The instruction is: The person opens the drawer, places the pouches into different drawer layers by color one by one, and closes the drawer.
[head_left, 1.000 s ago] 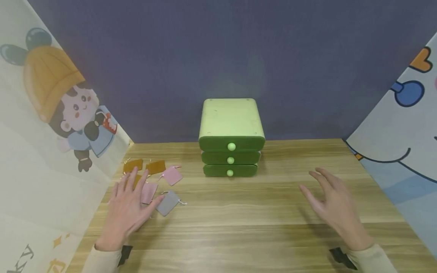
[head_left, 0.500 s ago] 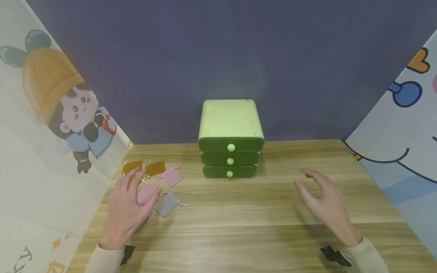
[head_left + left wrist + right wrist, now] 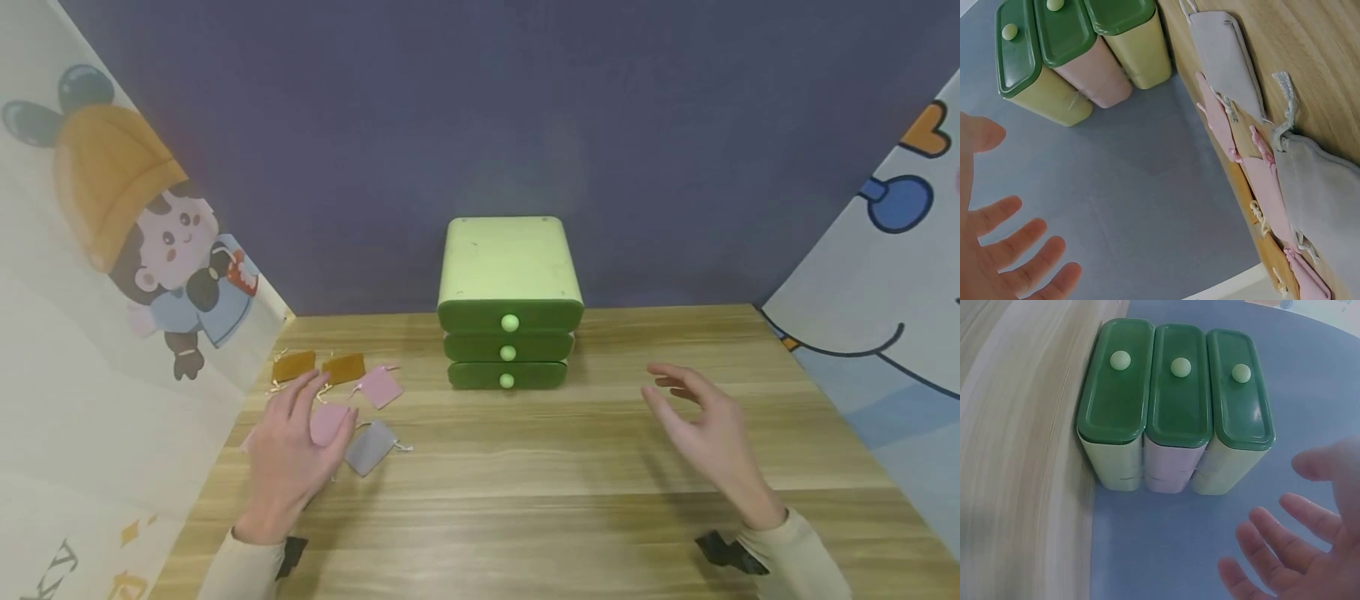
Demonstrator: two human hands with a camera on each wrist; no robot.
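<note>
My left hand (image 3: 292,454) hovers over a group of small drawstring pouches, its fingers loosely bent and holding nothing. Around it lie a grey pouch (image 3: 371,447), a pink pouch (image 3: 328,423), another pink pouch (image 3: 380,387) and two mustard ones, a left pouch (image 3: 293,367) and a right pouch (image 3: 343,367). The hand hides part of the group; from the left wrist, a second grey pouch (image 3: 1322,194) shows. On the right, my right hand (image 3: 708,442) hangs above the table, relaxed, with nothing in it.
A small three-drawer cabinet (image 3: 510,258) with dark green fronts and round knobs stands at the table's back middle, drawers pushed in. Behind it rises a blue-grey panel (image 3: 360,167). Cartoon-printed panels flank the wooden table (image 3: 510,467) on both sides.
My left hand has shifted slightly right and its fingers have bent more. The right hand has drifted left, its fingers also curling a little. Pouches and cabinet have stayed put.
</note>
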